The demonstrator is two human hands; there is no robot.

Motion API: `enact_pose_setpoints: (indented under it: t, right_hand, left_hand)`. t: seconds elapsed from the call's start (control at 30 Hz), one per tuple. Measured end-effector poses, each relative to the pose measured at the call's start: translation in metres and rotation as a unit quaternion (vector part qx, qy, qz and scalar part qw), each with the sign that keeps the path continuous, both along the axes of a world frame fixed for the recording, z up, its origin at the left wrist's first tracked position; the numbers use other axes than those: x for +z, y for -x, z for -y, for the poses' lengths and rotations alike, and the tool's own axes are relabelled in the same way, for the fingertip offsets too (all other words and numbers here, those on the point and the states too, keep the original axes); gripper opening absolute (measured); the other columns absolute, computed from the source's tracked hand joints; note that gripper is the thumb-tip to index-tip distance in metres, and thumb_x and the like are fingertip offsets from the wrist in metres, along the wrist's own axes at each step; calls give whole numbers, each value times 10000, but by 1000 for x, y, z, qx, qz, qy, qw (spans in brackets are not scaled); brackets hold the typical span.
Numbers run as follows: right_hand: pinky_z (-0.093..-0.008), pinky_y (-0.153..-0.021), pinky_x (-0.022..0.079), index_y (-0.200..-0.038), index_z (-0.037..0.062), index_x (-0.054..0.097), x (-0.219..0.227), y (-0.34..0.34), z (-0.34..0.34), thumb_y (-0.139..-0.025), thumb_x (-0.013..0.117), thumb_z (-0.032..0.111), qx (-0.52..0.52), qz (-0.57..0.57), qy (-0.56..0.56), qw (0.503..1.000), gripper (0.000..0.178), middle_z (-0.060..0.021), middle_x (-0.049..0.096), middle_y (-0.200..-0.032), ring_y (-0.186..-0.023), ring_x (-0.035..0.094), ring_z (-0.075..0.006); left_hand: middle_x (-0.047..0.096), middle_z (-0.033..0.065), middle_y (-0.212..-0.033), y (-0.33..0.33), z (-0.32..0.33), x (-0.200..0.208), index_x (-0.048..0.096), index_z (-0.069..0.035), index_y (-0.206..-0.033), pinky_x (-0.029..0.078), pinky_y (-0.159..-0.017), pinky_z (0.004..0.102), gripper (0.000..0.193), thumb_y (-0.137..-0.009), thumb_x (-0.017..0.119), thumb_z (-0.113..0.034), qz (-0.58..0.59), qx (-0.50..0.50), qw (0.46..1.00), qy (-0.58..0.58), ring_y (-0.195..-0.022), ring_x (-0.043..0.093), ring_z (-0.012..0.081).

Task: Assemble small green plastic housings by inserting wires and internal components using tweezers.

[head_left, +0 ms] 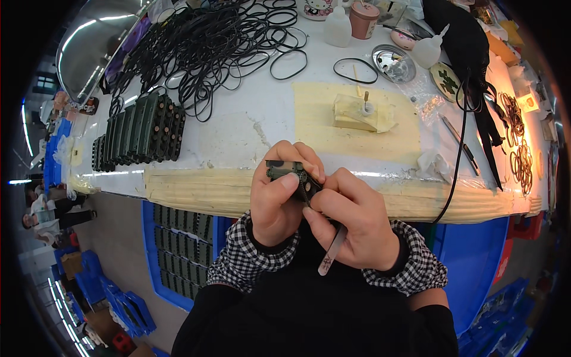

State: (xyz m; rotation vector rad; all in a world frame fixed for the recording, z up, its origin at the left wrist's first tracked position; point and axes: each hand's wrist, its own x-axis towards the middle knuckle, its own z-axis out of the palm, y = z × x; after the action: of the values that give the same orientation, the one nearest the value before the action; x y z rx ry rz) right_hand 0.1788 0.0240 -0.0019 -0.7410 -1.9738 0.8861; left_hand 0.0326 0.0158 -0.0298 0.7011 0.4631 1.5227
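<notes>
Close to the table's front edge, my left hand (269,199) is closed around a small green camouflage-patterned housing (284,168) with dark, ridged parts at its side. The thumb presses on its near face, and the curled fingers hide its far side. My right hand (363,223) pinches metal tweezers (332,251), whose wide end points down toward my lap. The working end of the tweezers lies against or very near the housing's dark side, where my fingertips cover it. I cannot tell whether the tips hold a small piece.
Dark green housings (143,128) stand in a row at left, below a heap of black rubber loops (202,50). Ahead sits a yellow-wrapped block (355,119). At right lie a metal dish (394,63), a pen (461,146) and a black cable (457,172). Blue trays (148,250) flank me.
</notes>
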Motion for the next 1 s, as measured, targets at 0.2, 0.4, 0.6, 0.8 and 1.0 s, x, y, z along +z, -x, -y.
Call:
enact_pose_setpoints:
  t: [0.2,0.4,0.6,0.8,1.0]
  right_hand:
    - [-338,-556,429,-804,63,573,1,-2,-1,-721,667,53,14,-7,4,1000,125,-72,452,-756,-616,509,-227]
    - [-346,-567,433,-799,56,560,0,-2,-1,-733,663,45,6,-11,11,1000,123,-75,455,-754,-616,513,-236]
    - [-300,-535,409,-771,36,560,1,-1,-1,-768,658,4,10,-27,21,999,103,-81,458,-749,-603,477,-206]
    - [-317,-576,428,-827,63,571,1,0,-1,-746,662,70,-10,26,-30,999,122,-63,477,-760,-632,519,-209]
    - [-313,-573,425,-855,72,590,-1,0,-3,-751,687,112,-13,42,-62,997,148,-55,491,-770,-627,519,-205]
  left_hand:
    - [547,124,-924,-4,2,-1,492,-25,-928,451,-787,287,158,-840,542,-145,-25,22,999,-16,-854,537,154]
    - [547,126,-930,-3,0,2,494,-13,-938,459,-778,285,162,-844,534,-138,-34,13,999,-16,-852,539,153]
    - [546,122,-923,-5,1,1,496,-18,-927,463,-772,288,163,-847,543,-153,-19,19,1000,-15,-851,536,161]
    - [542,115,-916,-3,-1,0,493,-27,-924,462,-769,300,159,-858,549,-161,-21,16,999,-19,-845,532,169]
    - [540,107,-892,-3,-2,2,490,-35,-897,457,-780,311,172,-882,552,-195,-31,17,999,-5,-836,530,174]
